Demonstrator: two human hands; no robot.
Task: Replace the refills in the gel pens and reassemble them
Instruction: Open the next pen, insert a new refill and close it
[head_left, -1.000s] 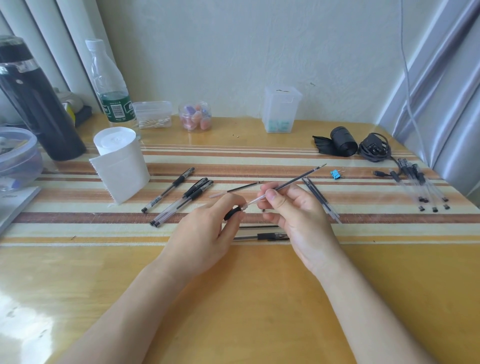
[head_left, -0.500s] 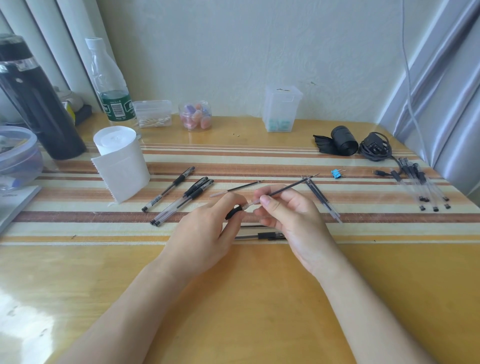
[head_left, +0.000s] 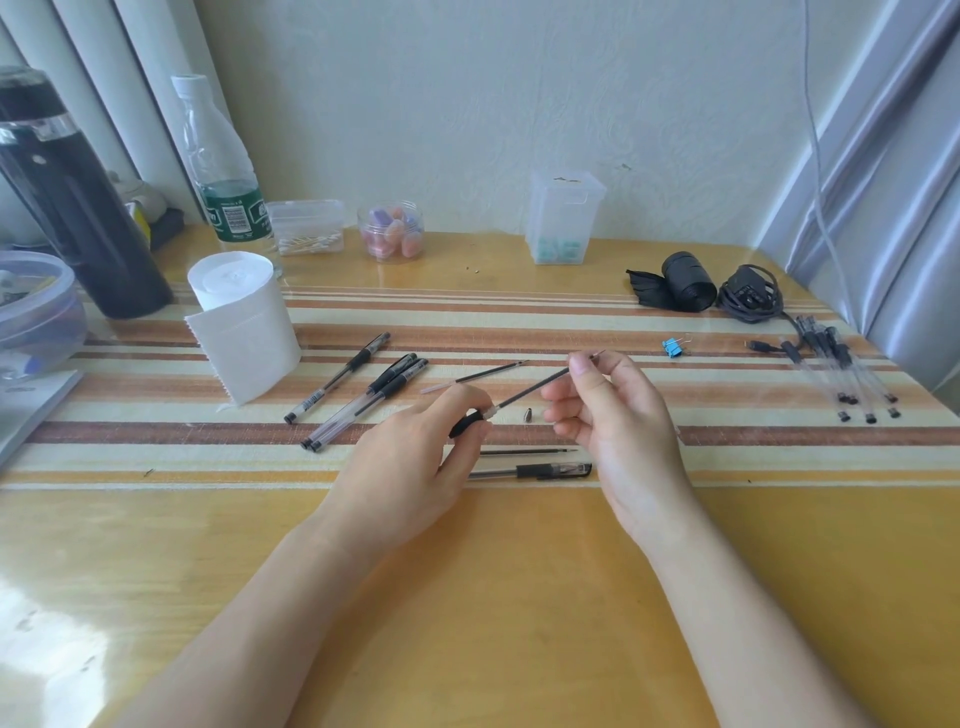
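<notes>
On striped counter (head_left: 519, 597), three capped pens (head_left: 371, 397) leftward; clutching pen barrel (head_left: 465, 423) in left grip (head_left: 410, 457), pinching black refill (head_left: 530, 389) in right grip (head_left: 618, 415).

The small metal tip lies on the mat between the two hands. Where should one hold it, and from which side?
Probably pinch the metal tip from above, across its wider end. It is a small cone lying on its side on the striped mat. The narrow end tapers, so fingers would likely slip off there.
</notes>
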